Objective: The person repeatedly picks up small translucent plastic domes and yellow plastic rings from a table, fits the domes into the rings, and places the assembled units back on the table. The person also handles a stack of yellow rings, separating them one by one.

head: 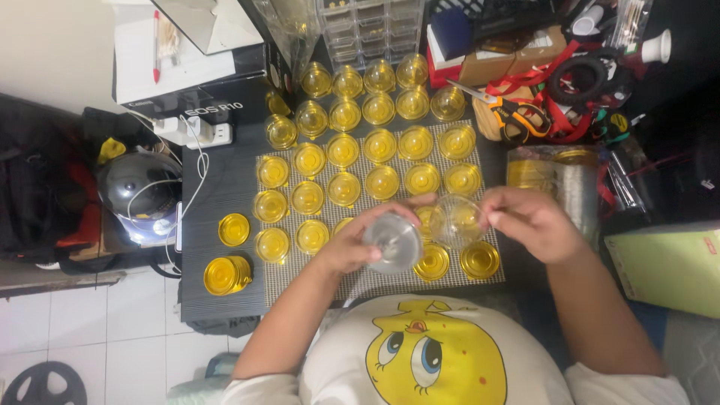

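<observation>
My left hand (352,244) holds a stack of clear plastic dome lids (393,241) just above the near edge of a checked mat (480,276). In my right hand (529,221) is a single clear dome lid (456,220), pinched at its rim and held close beside the stack. Below and beyond my hands, several small round cups with gold bases (345,187) stand in rows on the mat. The rows at the back carry clear domes (379,109). Two gold bases (480,259) lie right under my hands.
A lone gold base (234,229) and a stack of gold bases (225,274) lie left of the mat. A helmet (139,187) and a power strip (199,133) sit further left. Scissors (510,116), red straps, boxes and a foil roll (574,184) crowd the right.
</observation>
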